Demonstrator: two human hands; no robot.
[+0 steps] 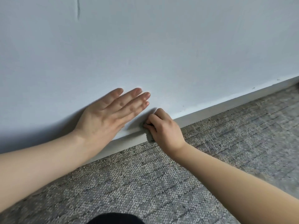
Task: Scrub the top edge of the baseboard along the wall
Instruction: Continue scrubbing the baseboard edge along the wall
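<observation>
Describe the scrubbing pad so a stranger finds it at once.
Follow the pale wall down to the grey baseboard above the carpet. On its top edge the right hand grips a small grey pad. It alone is held, showing just under that hand.

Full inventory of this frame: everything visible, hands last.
wall: one, pale blue-grey, fills the upper frame
crack mark: one, dark, top of the wall, left of centre
baseboard: one, light grey, along the foot of the wall
scrub pad: one, grey, on the baseboard's top edge
carpet: one, speckled grey, below the baseboard
dark garment: one, black, bottom edge, centre
left hand: one, flat on the wall, fingers straight
right hand: one, grips the scrub pad
</observation>
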